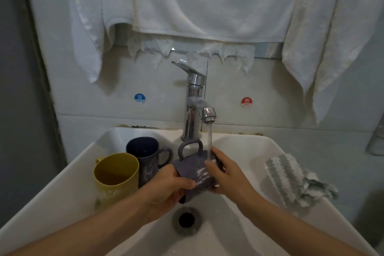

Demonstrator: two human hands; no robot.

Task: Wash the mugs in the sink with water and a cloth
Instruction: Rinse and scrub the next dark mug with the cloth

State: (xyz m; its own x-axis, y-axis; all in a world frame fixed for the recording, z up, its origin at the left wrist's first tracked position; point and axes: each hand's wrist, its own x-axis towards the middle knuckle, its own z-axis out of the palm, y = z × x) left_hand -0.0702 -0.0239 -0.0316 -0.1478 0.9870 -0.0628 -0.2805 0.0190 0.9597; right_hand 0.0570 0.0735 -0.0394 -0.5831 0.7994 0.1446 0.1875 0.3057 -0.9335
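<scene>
A grey-purple mug (190,170) lies on its side over the white sink (62,189), handle pointing up, under the running stream from the chrome tap (194,108). My left hand (168,187) grips the mug at its open end. My right hand (222,170) wraps around its far side, where the water lands. A yellow mug (116,174) and a dark blue mug (145,156) stand upright at the sink's left side. The grey-and-white striped cloth (291,178) lies on the sink's right rim, apart from both hands.
The drain (187,220) sits below the held mug. White towels (187,2) hang on the wall above the tap. Cold (139,98) and hot (246,102) stickers flank the tap. A dark wall edge runs down the left.
</scene>
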